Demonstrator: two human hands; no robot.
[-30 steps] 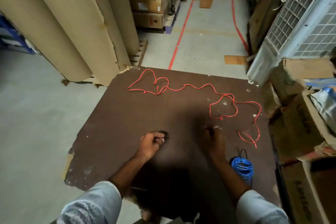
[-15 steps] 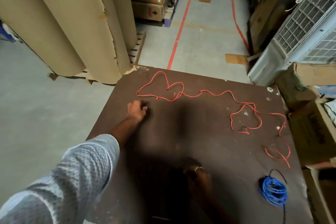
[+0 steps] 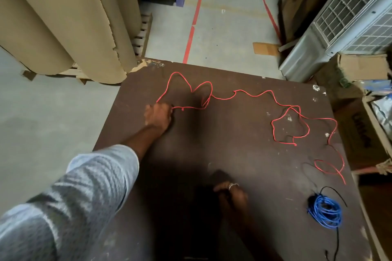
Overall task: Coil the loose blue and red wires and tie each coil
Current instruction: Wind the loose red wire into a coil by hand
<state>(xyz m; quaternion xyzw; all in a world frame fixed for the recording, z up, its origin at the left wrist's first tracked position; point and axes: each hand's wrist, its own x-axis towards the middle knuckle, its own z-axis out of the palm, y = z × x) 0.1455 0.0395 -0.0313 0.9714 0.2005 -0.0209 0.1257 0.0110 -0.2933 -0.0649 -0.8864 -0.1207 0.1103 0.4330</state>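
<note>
Leaning at left, cardboard rolls (image 3: 63, 17) flanked the dark board (image 3: 233, 154). The left hand (image 3: 158, 115) gripped the sprawling red wire (image 3: 254, 95); the right hand (image 3: 232, 194), shadowed, looked curled, its hold indiscernible. The blue coil (image 3: 325, 211) lay rightmost, near the edge.

Loose red wire (image 3: 252, 95) sprawled in loops across the dark board; blue wire (image 3: 325, 212) coiled near its right edge.
</note>
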